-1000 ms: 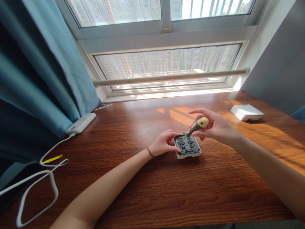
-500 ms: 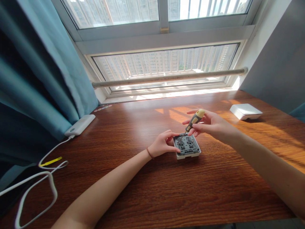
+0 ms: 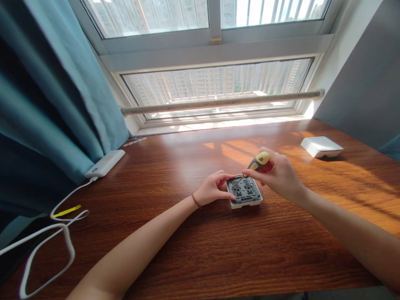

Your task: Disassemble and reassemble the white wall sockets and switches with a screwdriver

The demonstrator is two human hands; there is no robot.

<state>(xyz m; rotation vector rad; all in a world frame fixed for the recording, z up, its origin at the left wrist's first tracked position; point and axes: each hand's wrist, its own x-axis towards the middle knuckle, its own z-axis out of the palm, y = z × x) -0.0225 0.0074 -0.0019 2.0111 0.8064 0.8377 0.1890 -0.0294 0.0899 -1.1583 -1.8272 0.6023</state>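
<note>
A square wall switch (image 3: 245,192) with a white base and dark grey inner plate lies face up on the wooden table (image 3: 175,250). My left hand (image 3: 214,188) grips its left side, thumb near the front corner and fingers at the back corner. In my right hand (image 3: 278,171) is a screwdriver (image 3: 254,164) with a yellow and grey handle, leaning up to the right. Its thin shaft reaches down to the left side of the grey plate. Whether the tip sits in a screw is too small to tell.
Another white square box-like piece (image 3: 322,147) lies at the back right. On the left are a white power bank (image 3: 105,163) and its looped white cable (image 3: 72,241) with a yellow tie (image 3: 67,211). Behind the table stand a window with a rail (image 3: 225,102) and a blue curtain (image 3: 62,83).
The right hand's fingers have closed in around the screwdriver handle, which tilts lower and further right. My left hand and the switch have hardly moved.
</note>
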